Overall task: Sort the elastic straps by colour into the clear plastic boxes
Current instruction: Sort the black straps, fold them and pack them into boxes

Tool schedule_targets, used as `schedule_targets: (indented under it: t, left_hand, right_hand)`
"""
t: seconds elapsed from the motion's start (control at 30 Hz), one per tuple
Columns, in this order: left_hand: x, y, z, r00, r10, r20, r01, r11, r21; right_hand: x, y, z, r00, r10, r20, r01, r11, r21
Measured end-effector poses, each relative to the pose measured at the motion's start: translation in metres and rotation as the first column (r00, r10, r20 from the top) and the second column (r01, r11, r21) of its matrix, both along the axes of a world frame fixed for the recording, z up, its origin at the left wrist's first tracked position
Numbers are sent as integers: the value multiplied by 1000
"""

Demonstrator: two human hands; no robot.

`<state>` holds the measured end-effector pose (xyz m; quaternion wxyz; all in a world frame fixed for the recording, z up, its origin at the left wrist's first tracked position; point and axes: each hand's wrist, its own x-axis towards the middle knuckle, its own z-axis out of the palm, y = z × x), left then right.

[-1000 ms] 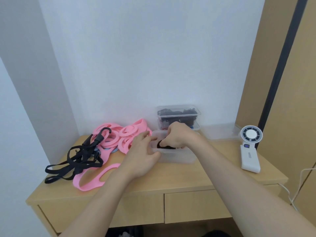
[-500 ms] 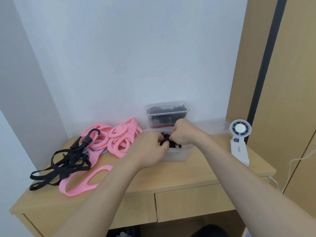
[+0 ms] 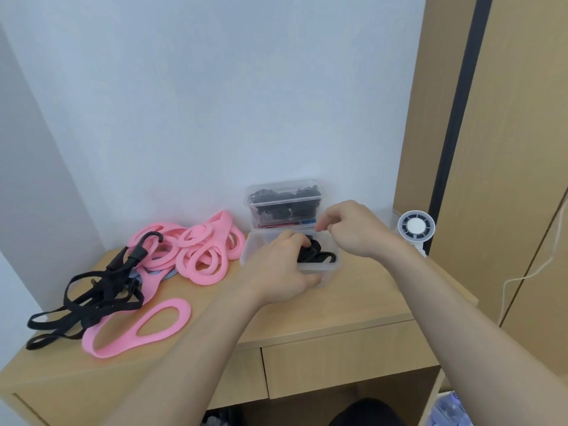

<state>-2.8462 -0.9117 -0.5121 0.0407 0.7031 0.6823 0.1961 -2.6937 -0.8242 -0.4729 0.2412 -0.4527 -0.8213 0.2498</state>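
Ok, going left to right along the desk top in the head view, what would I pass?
tangle of black elastic straps → pile of pink elastic loops → open clear plastic box with a black strap inside → white handheld fan

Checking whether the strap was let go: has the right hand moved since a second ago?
Yes. The right hand has lifted out of the front box, toward its right rear corner.
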Motion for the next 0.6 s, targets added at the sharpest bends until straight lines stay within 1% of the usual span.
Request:
schedule_targets:
  t: [0.07, 0.17, 0.2, 0.3, 0.43, 0.6]
  left_hand:
    - [0, 0, -1, 1000, 0, -15, 0, 1000, 2]
    - [-1, 1, -1, 998, -19, -52, 17, 999, -36]
    - [-1, 1, 0, 997, -31, -66, 28, 998, -52]
    - [-3, -1, 2, 996, -40, -74, 34, 996, -85]
    - [-8, -8, 2, 999, -21, -32, 19, 997, -71]
    - [-15, -18, 5, 1000, -19, -9, 19, 999, -51]
  right_hand:
    - [8, 4, -7, 999, -11, -39, 11, 1000, 12]
    - [11, 5, -24, 999, 2, 39, -1, 1000, -21]
    - [11, 4, -28, 999, 6, 44, -5, 999, -33]
    - [9, 2, -33, 1000, -8, -27, 8, 1000, -7]
    - [10, 0, -30, 989, -30, -142, 35, 999, 32]
    - [7, -17, -25, 975, -10, -223, 27, 997, 75]
